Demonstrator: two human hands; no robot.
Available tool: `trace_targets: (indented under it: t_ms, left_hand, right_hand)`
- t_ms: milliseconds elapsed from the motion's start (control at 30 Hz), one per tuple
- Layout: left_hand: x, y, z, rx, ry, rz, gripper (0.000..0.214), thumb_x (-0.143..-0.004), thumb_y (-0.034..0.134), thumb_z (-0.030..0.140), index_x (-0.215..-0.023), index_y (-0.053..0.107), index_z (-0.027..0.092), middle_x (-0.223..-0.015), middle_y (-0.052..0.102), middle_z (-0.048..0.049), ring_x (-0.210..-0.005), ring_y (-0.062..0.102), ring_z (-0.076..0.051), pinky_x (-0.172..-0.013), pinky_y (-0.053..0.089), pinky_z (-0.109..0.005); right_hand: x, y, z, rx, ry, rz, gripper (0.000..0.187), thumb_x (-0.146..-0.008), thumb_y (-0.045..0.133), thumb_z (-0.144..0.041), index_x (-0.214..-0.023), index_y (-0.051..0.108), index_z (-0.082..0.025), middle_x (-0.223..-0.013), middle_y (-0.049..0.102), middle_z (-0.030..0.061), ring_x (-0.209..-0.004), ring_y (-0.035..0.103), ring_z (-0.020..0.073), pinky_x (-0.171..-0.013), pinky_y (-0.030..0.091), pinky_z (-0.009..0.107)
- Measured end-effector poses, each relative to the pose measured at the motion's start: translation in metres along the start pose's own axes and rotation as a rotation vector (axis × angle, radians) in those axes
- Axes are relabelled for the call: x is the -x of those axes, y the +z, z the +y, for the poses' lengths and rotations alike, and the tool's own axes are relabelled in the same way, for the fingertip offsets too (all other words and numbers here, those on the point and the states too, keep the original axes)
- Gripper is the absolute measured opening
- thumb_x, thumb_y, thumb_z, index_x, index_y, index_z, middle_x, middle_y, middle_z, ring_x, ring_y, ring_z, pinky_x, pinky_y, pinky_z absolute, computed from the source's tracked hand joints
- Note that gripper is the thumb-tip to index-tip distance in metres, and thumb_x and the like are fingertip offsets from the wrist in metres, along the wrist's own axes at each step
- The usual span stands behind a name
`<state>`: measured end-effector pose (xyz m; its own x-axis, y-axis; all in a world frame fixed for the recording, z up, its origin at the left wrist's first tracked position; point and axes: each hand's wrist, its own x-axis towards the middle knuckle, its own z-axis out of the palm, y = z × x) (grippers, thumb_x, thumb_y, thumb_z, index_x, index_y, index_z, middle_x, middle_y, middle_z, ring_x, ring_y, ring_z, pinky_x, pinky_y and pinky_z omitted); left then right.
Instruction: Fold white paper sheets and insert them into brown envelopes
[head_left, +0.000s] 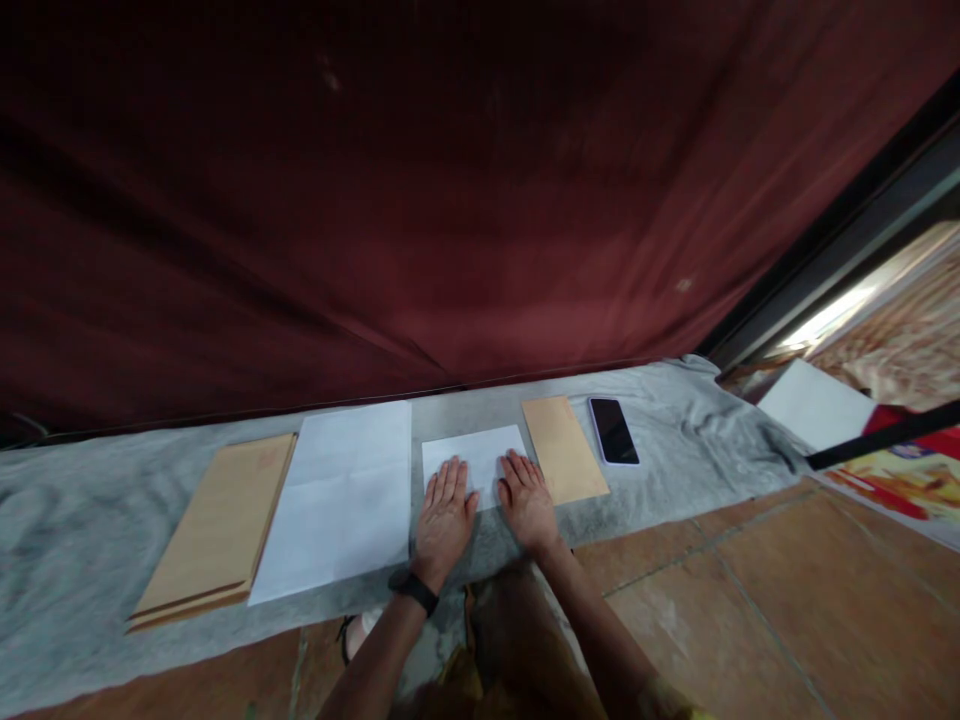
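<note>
Small white paper (476, 447), one: flat on the grey cloth (690, 440), between the large white paper (341, 500) and the single brown envelope (564, 445).
Left hand (445, 515), right hand (529, 502): apart, palms down, fingers extended, gripping nothing; laid on the small paper's near part, apparently to steady or flatten it.
Brown envelope stack (221, 520): far left, beside the large paper, seemingly within reach.
Phone (615, 432): right of the single envelope, likely set aside.

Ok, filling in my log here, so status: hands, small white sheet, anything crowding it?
Left fingers and right fingers flat on small white sheet. Sheet on grey cloth, larger white paper left. Brown envelope close right, smartphone beyond.
</note>
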<state>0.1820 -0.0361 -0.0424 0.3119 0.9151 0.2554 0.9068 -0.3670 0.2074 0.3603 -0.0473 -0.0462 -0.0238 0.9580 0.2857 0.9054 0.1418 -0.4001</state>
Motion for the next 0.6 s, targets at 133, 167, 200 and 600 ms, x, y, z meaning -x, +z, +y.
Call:
trace_targets:
  t_ms: [133, 167, 200, 600]
  left_hand:
    - [0.001, 0.001, -0.002, -0.01, -0.011, -0.003, 0.059, -0.1, 0.036, 0.037, -0.15, 0.042, 0.007, -0.157, 0.04, -0.017, -0.148, 0.034, -0.029, -0.12, 0.032, -0.048]
    - [0.001, 0.001, -0.003, -0.013, -0.011, -0.006, 0.059, -0.1, 0.036, 0.037, -0.15, 0.043, 0.007, -0.157, 0.04, -0.017, -0.149, 0.034, -0.029, -0.12, 0.032, -0.048]
    - [0.001, 0.001, -0.003, -0.016, -0.009, -0.008, 0.058, -0.1, 0.037, 0.037, -0.15, 0.043, 0.007, -0.157, 0.04, -0.0171, -0.149, 0.033, -0.029, -0.12, 0.031, -0.049]
    - [0.003, 0.002, -0.003, -0.015, -0.005, 0.008, 0.058, -0.099, 0.038, 0.034, -0.149, 0.044, 0.006, -0.156, 0.042, -0.0173, -0.149, 0.031, -0.031, -0.119, 0.033, -0.05]
  right_hand:
    - [-0.004, 0.0, -0.003, -0.003, 0.035, 0.037, 0.045, -0.102, 0.042, -0.025, -0.142, 0.054, -0.012, -0.149, 0.052, 0.0138, -0.14, 0.045, 0.0268, -0.117, 0.035, 0.046]
    - [-0.008, 0.001, -0.007, -0.012, 0.025, 0.042, 0.045, -0.102, 0.041, -0.025, -0.142, 0.054, -0.012, -0.149, 0.052, 0.0137, -0.14, 0.045, 0.0263, -0.117, 0.035, 0.046]
    - [-0.013, 0.003, -0.012, -0.024, 0.003, 0.04, 0.044, -0.102, 0.04, -0.025, -0.142, 0.054, -0.012, -0.15, 0.052, 0.0131, -0.141, 0.044, 0.0254, -0.118, 0.035, 0.045]
    - [-0.054, 0.019, -0.024, 0.041, -0.125, -0.071, 0.044, -0.104, 0.043, -0.033, -0.145, 0.052, -0.02, -0.154, 0.047, 0.0087, -0.144, 0.04, 0.024, -0.12, 0.029, 0.044]
